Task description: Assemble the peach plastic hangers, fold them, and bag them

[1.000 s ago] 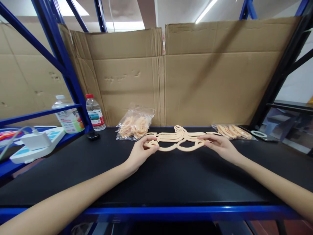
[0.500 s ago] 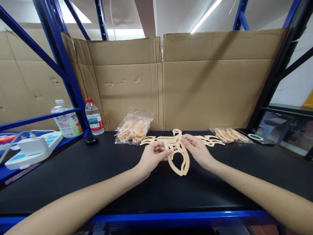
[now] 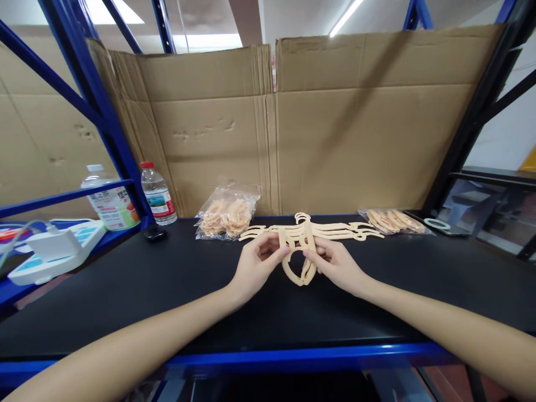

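Note:
Between my two hands is a beige plastic folding hanger [image 3: 288, 270], its arms folded down into a loop above the black table. My left hand [image 3: 258, 261] pinches its left side between thumb and fingers. On the opposite side my right hand [image 3: 338, 264] grips the other arm, thumb toward me and fingers behind. Just beyond, spread-out beige hangers [image 3: 335, 230] lie stacked on the table with their hooks [image 3: 302, 217] pointing away from me. My hands and the held hanger partly cover them.
A clear bag of folded hangers [image 3: 228, 215] stands at the back left, another bag [image 3: 393, 221] lies back right near a phone [image 3: 450, 228]. A red-capped water bottle [image 3: 158, 195], a black object [image 3: 155, 233] and a power strip [image 3: 58, 262] are left. Cardboard [image 3: 368, 134] walls the back.
My right hand has shifted its grip lower on the hanger, thumb now in front. The hanger's two arms have turned to face me more evenly. The camera view has tipped down slightly.

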Demonstrator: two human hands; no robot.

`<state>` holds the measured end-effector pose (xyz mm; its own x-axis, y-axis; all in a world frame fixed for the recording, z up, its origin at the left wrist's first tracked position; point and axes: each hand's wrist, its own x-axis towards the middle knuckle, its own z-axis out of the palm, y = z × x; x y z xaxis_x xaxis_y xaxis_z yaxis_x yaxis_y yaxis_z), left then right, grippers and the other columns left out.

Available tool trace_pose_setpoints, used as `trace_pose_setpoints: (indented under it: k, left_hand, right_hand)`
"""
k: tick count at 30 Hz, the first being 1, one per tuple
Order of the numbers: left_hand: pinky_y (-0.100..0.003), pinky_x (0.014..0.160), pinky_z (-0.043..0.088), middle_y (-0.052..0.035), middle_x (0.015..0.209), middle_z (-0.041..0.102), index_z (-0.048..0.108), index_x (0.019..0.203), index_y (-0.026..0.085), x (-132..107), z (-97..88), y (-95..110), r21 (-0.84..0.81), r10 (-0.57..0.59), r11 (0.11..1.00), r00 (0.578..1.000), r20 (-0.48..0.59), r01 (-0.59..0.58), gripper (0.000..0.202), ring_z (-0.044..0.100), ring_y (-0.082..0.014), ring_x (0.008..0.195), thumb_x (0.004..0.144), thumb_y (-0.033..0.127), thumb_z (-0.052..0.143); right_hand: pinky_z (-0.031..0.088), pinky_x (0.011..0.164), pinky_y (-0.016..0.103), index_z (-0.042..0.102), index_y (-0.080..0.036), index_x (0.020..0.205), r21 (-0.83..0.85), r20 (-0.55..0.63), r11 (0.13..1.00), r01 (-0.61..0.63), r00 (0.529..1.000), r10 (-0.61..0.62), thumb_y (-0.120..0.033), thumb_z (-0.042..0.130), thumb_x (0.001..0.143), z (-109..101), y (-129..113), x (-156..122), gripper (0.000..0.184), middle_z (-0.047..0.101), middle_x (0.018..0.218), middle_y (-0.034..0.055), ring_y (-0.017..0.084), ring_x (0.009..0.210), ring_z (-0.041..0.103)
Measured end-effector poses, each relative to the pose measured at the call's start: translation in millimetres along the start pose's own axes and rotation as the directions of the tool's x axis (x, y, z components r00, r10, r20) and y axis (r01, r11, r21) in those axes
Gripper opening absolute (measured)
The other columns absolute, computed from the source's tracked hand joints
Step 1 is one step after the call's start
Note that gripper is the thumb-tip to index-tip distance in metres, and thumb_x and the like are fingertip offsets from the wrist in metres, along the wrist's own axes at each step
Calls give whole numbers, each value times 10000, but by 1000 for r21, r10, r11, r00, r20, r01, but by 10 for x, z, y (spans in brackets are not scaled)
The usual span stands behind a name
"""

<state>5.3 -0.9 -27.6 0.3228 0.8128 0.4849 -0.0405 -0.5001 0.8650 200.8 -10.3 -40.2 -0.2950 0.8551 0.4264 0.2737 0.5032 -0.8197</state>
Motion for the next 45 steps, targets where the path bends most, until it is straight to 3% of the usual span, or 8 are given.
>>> trace_pose_setpoints:
  k: [10,14,20,27,31,38,41,45]
  left_hand:
    - [-284,815,523,-62,1025,657,645,976,166,6,-2,97,51,32,998,998,48,-34,217,629,-196,921,805,300,660]
    - [-297,729,557,-75,981,657,628,927,139,8,24,92,-10,-47,999,996,76,47,229,661,-169,739,814,338,643]
    - [-308,663,583,-70,898,673,629,928,129,7,30,39,-44,-157,986,987,45,159,288,684,-197,730,786,376,670]
    - [-242,561,559,-19,673,647,603,924,128,47,-3,-116,56,-213,976,977,3,212,316,660,-162,635,740,359,715]
    - [-228,540,570,-56,770,674,605,917,111,108,-36,-244,21,-349,937,937,8,349,297,670,-156,659,730,303,732]
    - [-262,625,591,-84,952,626,588,961,105,133,-92,-310,36,-394,918,918,-39,395,286,666,-120,666,707,114,718]
    - [-287,632,588,-80,943,626,580,974,116,136,-106,-323,119,-353,928,936,-21,352,262,661,-124,662,724,81,654]
    - [-301,692,566,-72,932,652,605,948,140,161,-163,-318,342,-179,926,984,26,159,254,655,-155,762,709,59,579]
  right_hand:
    - [401,492,252,579,-180,854,-67,-26,997,47,998,-49,-427,514,879,-21,-66,-9,257,527,594,-12,134,518,496]
    - [414,531,250,580,-181,909,-24,76,997,77,994,-75,-445,483,905,-17,-52,-31,281,586,673,10,142,582,532]
    - [412,538,220,565,-185,919,-9,42,993,116,992,-116,-448,403,944,17,-68,-59,310,586,838,34,127,655,515]
    - [356,436,204,623,-165,1007,23,117,999,-21,993,19,-451,473,905,46,-3,6,338,527,666,-13,85,485,420]
    - [350,446,198,644,-139,1070,-72,88,997,-36,995,42,-367,528,866,11,157,111,328,568,666,-1,85,498,444]
    - [467,565,256,616,-114,1119,-151,86,986,-75,992,89,-249,515,822,-103,269,146,341,669,727,45,142,622,601]
    - [468,576,263,627,-106,1072,-180,118,982,-58,990,80,-231,494,827,-139,262,140,305,673,719,50,137,616,595]
    - [461,599,267,649,-123,1012,-272,119,962,-18,992,52,-215,480,829,-245,241,189,266,680,709,42,139,632,602]
